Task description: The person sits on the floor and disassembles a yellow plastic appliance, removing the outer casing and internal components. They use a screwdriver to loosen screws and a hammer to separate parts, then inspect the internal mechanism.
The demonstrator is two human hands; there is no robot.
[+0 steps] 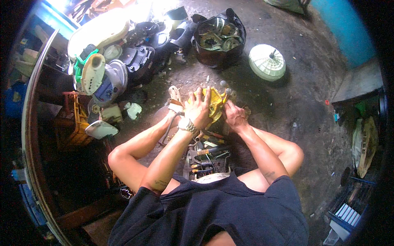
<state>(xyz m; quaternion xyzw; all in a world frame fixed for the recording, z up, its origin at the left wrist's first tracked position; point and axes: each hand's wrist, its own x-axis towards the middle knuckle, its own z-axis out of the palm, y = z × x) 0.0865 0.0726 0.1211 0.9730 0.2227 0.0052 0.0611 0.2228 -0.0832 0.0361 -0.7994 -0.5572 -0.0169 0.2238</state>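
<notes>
I sit on the floor with a yellow machine housing (217,103) in front of my knees. My left hand (198,108), with a metal watch on its wrist, presses down on top of the housing with fingers spread. My right hand (234,116) grips the housing's right side; whether it also holds a small tool I cannot tell. Several hand tools (207,158) lie on the floor between my legs.
A dark bucket of round metal parts (219,39) stands ahead. A white ribbed round cover (267,62) lies to its right. Plastic appliance casings (111,61) pile up at the left beside an orange crate (76,119). A blue wall (344,28) rises at the far right.
</notes>
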